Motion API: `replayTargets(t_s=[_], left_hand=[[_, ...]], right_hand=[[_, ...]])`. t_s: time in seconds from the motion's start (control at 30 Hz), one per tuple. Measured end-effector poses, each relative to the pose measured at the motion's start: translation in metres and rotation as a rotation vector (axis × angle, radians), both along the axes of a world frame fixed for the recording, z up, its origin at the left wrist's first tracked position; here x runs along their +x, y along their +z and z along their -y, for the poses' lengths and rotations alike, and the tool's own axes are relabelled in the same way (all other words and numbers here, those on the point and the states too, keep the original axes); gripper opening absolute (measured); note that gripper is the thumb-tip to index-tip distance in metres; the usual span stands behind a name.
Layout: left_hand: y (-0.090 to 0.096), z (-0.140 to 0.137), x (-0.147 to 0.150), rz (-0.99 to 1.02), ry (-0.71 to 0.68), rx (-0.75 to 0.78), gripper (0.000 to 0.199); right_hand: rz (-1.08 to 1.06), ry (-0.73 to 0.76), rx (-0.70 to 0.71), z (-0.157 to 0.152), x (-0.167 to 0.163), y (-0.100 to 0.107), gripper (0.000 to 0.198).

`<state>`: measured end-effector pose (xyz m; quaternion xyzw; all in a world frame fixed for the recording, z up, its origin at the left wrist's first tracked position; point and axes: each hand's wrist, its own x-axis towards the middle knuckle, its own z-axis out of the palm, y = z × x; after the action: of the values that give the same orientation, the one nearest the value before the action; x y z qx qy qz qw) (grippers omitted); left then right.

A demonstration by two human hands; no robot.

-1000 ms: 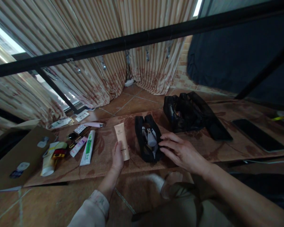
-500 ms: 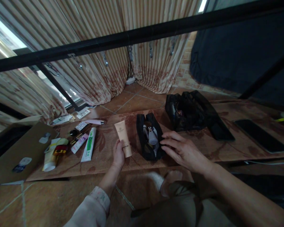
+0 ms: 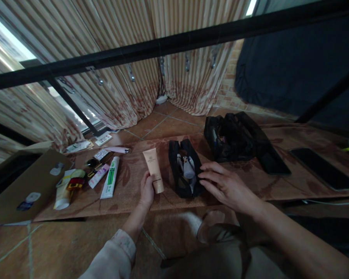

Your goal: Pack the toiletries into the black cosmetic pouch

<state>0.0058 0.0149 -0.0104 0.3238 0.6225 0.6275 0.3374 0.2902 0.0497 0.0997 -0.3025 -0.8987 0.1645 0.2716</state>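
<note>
My left hand [image 3: 147,192] is closed around the lower part of a beige squeeze tube [image 3: 153,166], which stands tilted with its cap end down. To the right of the tube, a small black pouch [image 3: 173,164] gapes open on the cloth. Inside it lie a pale bottle [image 3: 188,170] and other items that are hard to make out. My right hand [image 3: 225,186] holds the pouch's right edge at the fingertips. Left of the tube lie a white and green tube [image 3: 110,178], a pink tube [image 3: 99,176] and a red-and-gold jar [image 3: 76,183].
A larger black mesh bag [image 3: 229,141] stands behind my right hand, with a dark phone [image 3: 272,161] beside it and a black tablet-like slab [image 3: 324,168] further right. A cardboard box [image 3: 43,184] sits at the left. A dark rail [image 3: 163,46] crosses above the bench.
Almost nothing differs. The view has shifted slightly, and the beige tube stays in my left hand. My right hand remains at the pouch's edge.
</note>
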Motion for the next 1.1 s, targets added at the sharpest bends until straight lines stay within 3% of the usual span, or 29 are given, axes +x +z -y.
replayTargets(t_s=[1.1], left_hand=[[0.0041, 0.0044, 0.0004, 0.025, -0.123, 0.002, 0.027]], right_hand=[[-0.036, -0.005, 0.012, 0.0003, -0.0006, 0.0018, 0.021]])
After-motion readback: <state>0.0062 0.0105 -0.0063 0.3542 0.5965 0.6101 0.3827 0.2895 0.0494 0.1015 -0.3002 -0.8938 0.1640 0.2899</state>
